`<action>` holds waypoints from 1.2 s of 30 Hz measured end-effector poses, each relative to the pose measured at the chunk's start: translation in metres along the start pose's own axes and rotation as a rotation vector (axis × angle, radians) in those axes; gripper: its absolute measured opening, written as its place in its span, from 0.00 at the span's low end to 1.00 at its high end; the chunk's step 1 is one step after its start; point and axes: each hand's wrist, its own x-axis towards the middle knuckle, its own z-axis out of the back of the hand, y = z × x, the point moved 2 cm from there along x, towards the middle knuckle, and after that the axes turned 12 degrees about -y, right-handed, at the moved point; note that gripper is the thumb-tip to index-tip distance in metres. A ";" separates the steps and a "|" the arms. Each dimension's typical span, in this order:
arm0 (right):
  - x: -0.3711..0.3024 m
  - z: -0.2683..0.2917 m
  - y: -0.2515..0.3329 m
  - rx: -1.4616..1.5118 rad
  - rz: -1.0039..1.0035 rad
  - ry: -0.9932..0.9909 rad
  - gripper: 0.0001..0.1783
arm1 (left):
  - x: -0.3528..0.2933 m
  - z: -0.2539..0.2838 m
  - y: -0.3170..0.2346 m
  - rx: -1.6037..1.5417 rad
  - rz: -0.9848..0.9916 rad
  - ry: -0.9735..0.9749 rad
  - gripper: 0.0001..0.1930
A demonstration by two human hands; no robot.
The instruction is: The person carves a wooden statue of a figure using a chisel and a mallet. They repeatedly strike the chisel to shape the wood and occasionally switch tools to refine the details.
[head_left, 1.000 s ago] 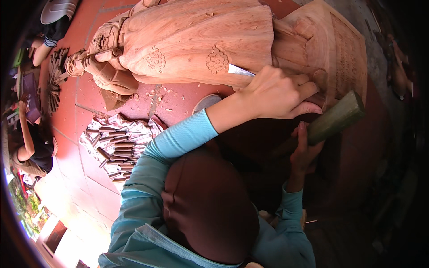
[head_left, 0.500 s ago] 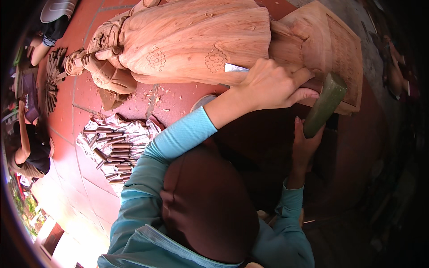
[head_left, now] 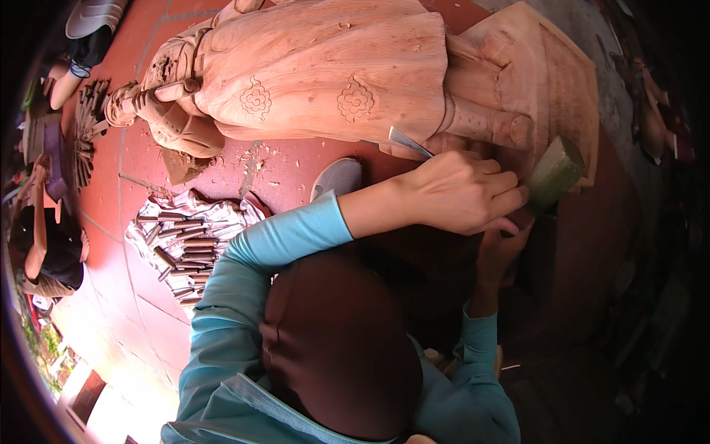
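Statue of reddish carved wood (head_left: 318,74) is lying lengthwise across the top of the head view, its head pointing left and its broad base (head_left: 569,81) ending it on the right, while two cloud-like motifs (head_left: 355,100) are showing on its robe. Just below the robe's hem, the left hand (head_left: 466,194) is pinching a chisel (head_left: 405,140) within curled fingers, and the pale blade is projecting to the left, over the robe's lower edge; whether its tip is touching the wood, I cannot tell. The right hand (head_left: 499,248) is sitting in shadow just below, wrapping round the lower end of a green mallet (head_left: 555,174), whose thick, slightly blurred top is tilting up and rightward near the base. Teal sleeves (head_left: 296,229) are covering both forearms, with dark brown fabric (head_left: 340,348) bulging between them. A grey shoe (head_left: 339,177) is resting on the red tiled floor (head_left: 103,255), near scattered wood shavings (head_left: 270,169). Farther left, a patterned cloth (head_left: 140,237) is bearing many brown-handled tools (head_left: 194,255), and more dark tools (head_left: 86,140) are lying beside the statue's head. At the far left, a co-worker in dark clothing (head_left: 59,259) is sitting near a purple box-like object (head_left: 54,163).
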 end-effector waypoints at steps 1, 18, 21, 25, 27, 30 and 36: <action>-0.001 0.000 0.007 0.072 -0.131 0.006 0.28 | 0.000 0.001 0.004 0.023 0.036 -0.082 0.19; -0.012 0.006 0.040 0.123 -0.220 0.013 0.17 | 0.012 0.027 0.025 0.161 0.074 -0.492 0.18; -0.013 0.004 0.043 0.122 -0.213 -0.015 0.16 | 0.012 0.027 0.024 0.148 0.092 -0.482 0.18; -0.013 0.002 0.050 0.105 -0.224 -0.007 0.14 | 0.011 0.027 0.024 0.142 0.108 -0.469 0.19; -0.013 0.003 0.050 0.108 -0.222 -0.002 0.14 | 0.009 0.028 0.022 0.152 0.129 -0.440 0.21; -0.013 0.003 0.051 0.121 -0.213 0.000 0.14 | 0.009 0.029 0.022 0.160 0.129 -0.431 0.21; -0.014 0.005 0.048 0.112 -0.190 -0.020 0.14 | 0.010 0.030 0.020 0.167 0.121 -0.445 0.21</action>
